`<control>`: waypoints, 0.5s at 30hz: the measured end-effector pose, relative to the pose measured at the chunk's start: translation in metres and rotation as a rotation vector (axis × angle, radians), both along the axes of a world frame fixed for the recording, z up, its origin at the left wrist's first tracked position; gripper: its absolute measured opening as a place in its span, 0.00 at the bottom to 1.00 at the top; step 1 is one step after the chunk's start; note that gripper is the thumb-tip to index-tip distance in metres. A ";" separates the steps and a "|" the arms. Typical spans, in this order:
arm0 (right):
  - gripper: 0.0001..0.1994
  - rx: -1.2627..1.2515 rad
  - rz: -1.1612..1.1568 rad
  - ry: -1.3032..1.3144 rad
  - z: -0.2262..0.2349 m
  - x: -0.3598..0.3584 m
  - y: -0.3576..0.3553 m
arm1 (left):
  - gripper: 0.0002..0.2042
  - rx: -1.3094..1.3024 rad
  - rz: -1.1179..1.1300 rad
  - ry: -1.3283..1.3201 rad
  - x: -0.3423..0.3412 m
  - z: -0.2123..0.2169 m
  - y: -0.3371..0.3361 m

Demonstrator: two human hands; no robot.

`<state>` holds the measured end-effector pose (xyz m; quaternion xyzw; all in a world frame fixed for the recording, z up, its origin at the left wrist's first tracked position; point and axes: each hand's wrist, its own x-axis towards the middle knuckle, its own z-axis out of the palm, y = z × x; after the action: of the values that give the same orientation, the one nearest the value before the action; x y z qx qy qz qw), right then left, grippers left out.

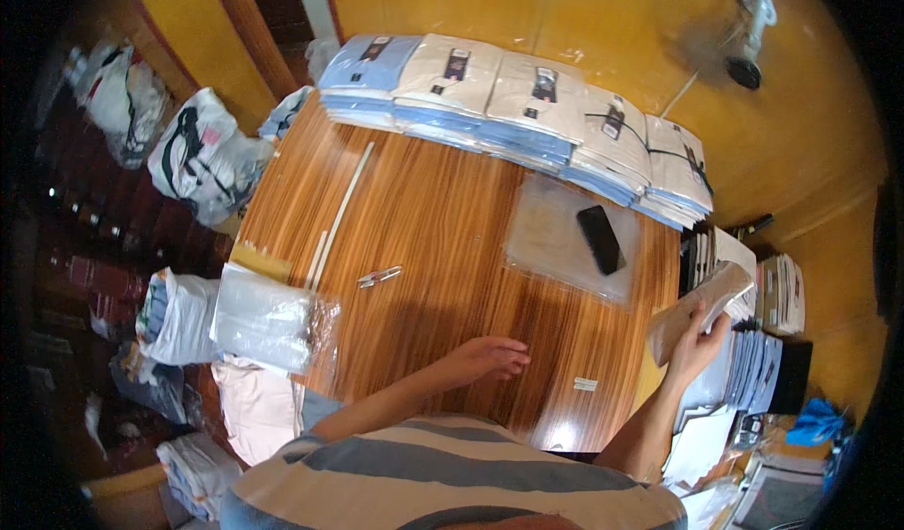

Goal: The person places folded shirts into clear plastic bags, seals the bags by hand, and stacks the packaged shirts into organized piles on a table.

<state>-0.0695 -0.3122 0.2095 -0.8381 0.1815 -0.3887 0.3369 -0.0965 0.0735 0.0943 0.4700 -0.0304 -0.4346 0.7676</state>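
My right hand [698, 346] reaches past the table's right edge. Its fingers close on the lower side of a flat beige packet in shiny clear plastic [680, 323], which is tilted; what is inside cannot be made out. Over the near middle of the wooden table [443, 248] hovers my left hand [494, 358], empty, its fingers loosely bent and a little apart. A small white label strip [586, 384] lies to its right on the tabletop. Farther left are small thread snips [379, 277]. Beyond my hands, a black phone [601, 239] rests on clear plastic bags [546, 238].
Stacks of packed beige and blue shirts [447, 73] line the table's far edge. Clear bags [264, 318] lie at the left edge, near thin pale strips [344, 200]. Folded clothes [753, 370] fill the right side. Stuffed bags [202, 153] stand left. A fan [744, 69] is far right.
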 end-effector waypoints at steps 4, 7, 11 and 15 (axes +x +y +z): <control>0.16 0.370 0.277 -0.286 0.032 0.004 0.089 | 0.25 -0.253 0.143 0.357 0.021 0.012 -0.054; 0.21 0.619 0.365 -0.395 0.017 0.019 0.136 | 0.26 -0.733 0.397 0.453 0.053 0.028 -0.058; 0.29 0.820 0.666 -0.162 -0.011 0.006 0.201 | 0.24 -0.659 0.821 -0.029 0.091 0.067 -0.001; 0.34 1.380 1.102 0.146 -0.031 0.012 0.216 | 0.22 -0.130 0.766 -0.164 0.098 0.019 0.112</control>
<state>-0.0578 -0.0966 0.1788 -0.4392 -0.0331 0.0795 0.8942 0.0013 0.1856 0.1135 0.4310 0.0583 -0.0751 0.8973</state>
